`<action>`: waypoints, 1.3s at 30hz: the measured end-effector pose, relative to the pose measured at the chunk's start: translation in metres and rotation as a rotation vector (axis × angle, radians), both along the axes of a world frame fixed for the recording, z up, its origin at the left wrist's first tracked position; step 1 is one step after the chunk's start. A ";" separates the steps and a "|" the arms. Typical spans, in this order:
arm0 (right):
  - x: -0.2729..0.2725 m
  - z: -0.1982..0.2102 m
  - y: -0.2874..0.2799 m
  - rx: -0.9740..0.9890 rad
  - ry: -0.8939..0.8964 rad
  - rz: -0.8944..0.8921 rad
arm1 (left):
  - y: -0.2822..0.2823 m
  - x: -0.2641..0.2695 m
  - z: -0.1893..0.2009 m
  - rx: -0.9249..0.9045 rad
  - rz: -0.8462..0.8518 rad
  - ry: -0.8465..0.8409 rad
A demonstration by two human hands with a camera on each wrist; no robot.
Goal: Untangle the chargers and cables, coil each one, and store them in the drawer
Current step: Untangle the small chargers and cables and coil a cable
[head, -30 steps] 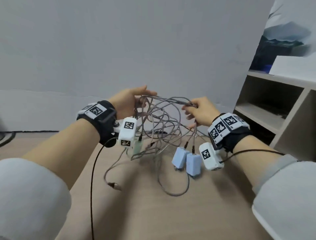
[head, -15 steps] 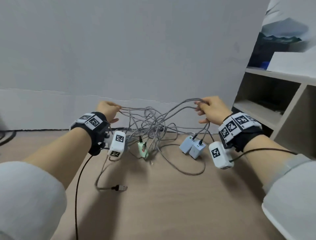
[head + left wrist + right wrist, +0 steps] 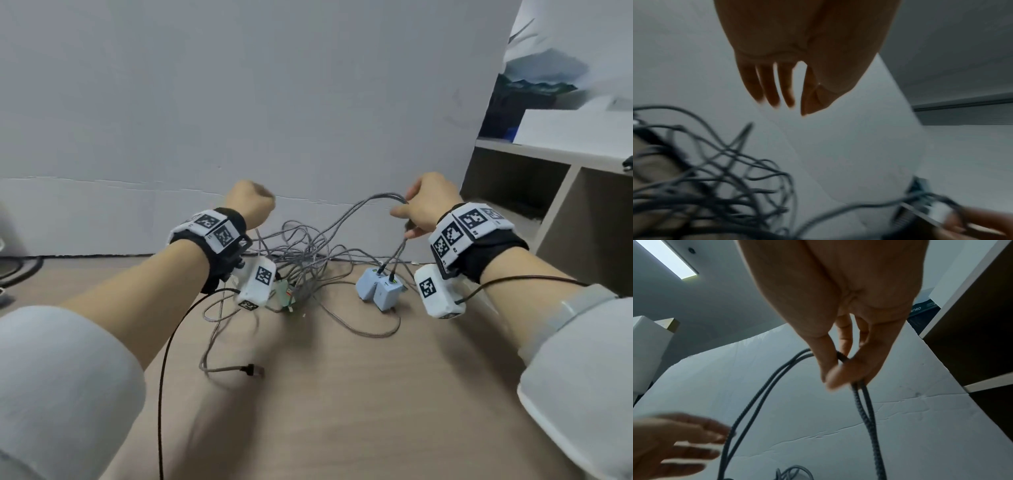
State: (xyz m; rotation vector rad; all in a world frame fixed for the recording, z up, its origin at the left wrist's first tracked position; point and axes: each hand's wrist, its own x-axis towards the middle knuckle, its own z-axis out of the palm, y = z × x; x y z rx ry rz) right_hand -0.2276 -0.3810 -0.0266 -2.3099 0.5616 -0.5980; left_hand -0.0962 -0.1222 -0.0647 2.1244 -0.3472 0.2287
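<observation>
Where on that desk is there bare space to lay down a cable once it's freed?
The near tabletop is bare, between the loose plug and the right sleeve. It is crowded farther back: the cable tangle and two blue chargers lie between both wrists.

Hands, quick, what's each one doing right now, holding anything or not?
Left hand: open, fingers relaxed, holding nothing, above the cable tangle.
Right hand: pinching two grey braided cables, lifted off the table.
</observation>
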 end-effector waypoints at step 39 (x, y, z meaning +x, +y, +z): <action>0.035 -0.020 0.091 -0.014 -0.262 0.214 | 0.024 -0.065 0.054 -0.353 -0.477 0.038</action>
